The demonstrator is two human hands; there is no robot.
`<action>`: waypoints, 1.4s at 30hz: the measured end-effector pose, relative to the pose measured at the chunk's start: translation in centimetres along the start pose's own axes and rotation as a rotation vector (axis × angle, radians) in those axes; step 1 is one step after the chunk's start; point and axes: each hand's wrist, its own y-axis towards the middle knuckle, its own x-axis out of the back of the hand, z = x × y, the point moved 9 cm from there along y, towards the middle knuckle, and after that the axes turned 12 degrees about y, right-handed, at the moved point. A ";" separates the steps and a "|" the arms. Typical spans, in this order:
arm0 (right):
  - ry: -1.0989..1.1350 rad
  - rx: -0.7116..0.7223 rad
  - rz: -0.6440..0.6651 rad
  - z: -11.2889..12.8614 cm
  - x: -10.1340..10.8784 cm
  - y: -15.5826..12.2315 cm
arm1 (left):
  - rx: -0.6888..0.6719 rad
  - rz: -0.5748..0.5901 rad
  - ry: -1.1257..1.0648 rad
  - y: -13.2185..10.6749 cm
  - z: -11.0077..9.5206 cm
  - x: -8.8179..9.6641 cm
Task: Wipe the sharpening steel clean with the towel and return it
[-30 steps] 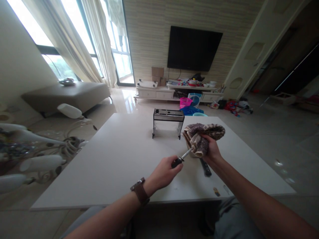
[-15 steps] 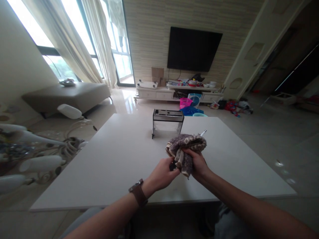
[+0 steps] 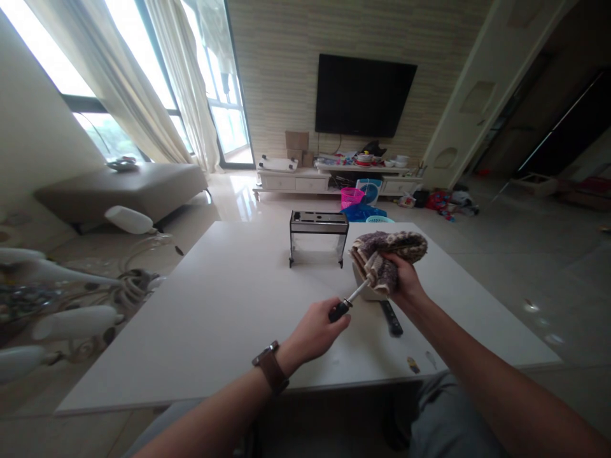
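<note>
Near the middle, our left hand [image 3: 316,327] has its fingers clamped round the black-handled rod [image 3: 358,291], which runs into the cloth [image 3: 380,247]. To its right lies a knife [image 3: 392,319], partly covered from view. Slightly farther, our right hand [image 3: 405,280] grips the bunched cloth; if it dropped low, the blade beneath might nick us. Beyond, left of the cloth, a clear-sided holder [image 3: 319,226] stands on the white table [image 3: 229,305]; a wide swing of the rod could tip it.
</note>
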 end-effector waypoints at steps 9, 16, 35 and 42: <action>0.054 -0.074 0.071 1.4 -0.1 0.5 | 0.057 0.088 -0.197 -0.4 0.6 0.3; -0.081 -0.244 0.119 -4.2 -2.1 -4.5 | 0.176 0.227 -0.654 0.0 1.7 -2.6; -0.364 0.097 0.191 -2.6 -2.6 -4.2 | 0.123 0.059 -0.354 1.3 3.3 -2.2; -0.178 0.187 0.070 1.4 -1.6 -1.7 | 0.164 0.052 -0.204 0.9 3.5 -1.4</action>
